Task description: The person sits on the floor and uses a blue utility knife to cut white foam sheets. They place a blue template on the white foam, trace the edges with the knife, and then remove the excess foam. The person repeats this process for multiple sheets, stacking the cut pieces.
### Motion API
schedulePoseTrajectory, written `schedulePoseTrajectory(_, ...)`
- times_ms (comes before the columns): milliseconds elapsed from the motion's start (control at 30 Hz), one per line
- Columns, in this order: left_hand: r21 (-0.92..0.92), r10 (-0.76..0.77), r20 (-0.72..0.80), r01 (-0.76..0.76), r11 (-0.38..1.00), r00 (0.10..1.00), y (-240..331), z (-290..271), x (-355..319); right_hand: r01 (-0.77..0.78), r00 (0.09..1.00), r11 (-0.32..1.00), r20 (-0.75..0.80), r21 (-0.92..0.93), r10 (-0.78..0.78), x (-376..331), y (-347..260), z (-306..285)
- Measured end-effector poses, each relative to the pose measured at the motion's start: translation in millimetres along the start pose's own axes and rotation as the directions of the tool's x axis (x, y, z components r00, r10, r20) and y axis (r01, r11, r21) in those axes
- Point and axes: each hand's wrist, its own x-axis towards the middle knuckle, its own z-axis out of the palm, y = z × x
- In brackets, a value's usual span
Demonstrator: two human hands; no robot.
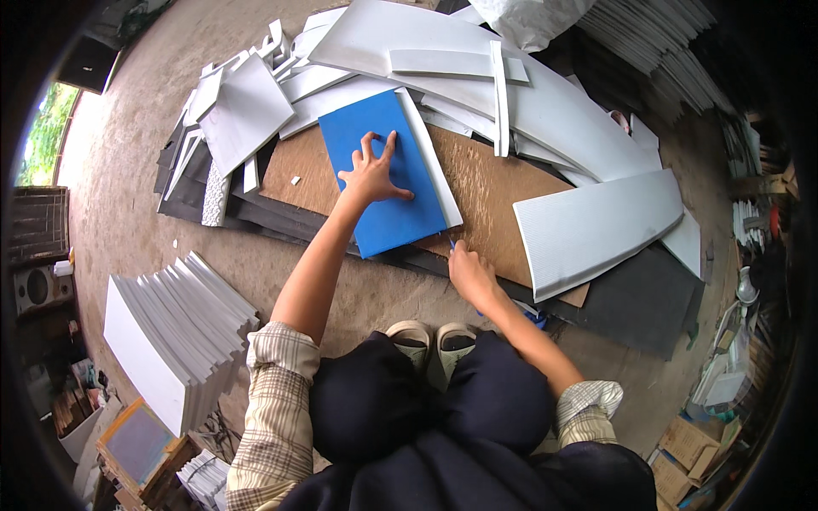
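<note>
A flat blue rectangular board [392,217] lies on top of a white foam sheet [432,162], whose strip shows along the board's right side. My left hand [371,177] presses down on the board with its fingers spread. Close to the board's lower right corner, my right hand [471,271] is closed around a slim blue tool [452,242] that looks like a cutter knife; most of it is hidden in the fist. Both sheets rest on a worn brown wooden board [477,183], with black sheets [630,294] underneath.
White foam offcuts [247,115] and large sheets [443,38] are heaped beyond the board. A ribbed white sheet [596,226] lies at the right. To my left stands a stack of white sheets [183,332]. Cardboard boxes [686,456] sit at the lower right.
</note>
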Motion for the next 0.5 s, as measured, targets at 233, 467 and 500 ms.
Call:
schedulePoseTrajectory(233,0.025,0.014,-0.044,-0.013,1.000,0.999,-6.8,4.0,0.0,0.041,0.999,0.998,0.001,0.047,-0.041,8.9,-4.2,-38.1)
schedulePoseTrajectory(467,0.040,0.030,-0.086,-0.026,0.999,0.996,2.5,-0.7,-0.6,0.230,0.949,0.969,-0.241,0.092,-0.202,171.6,-54.5,-96.1)
schedulePoseTrajectory(500,0.029,0.035,-0.088,-0.032,0.999,0.996,4.2,-0.5,-0.2,0.186,0.958,0.982,-0.232,0.040,-0.172,193.8,-58.9,-96.0)
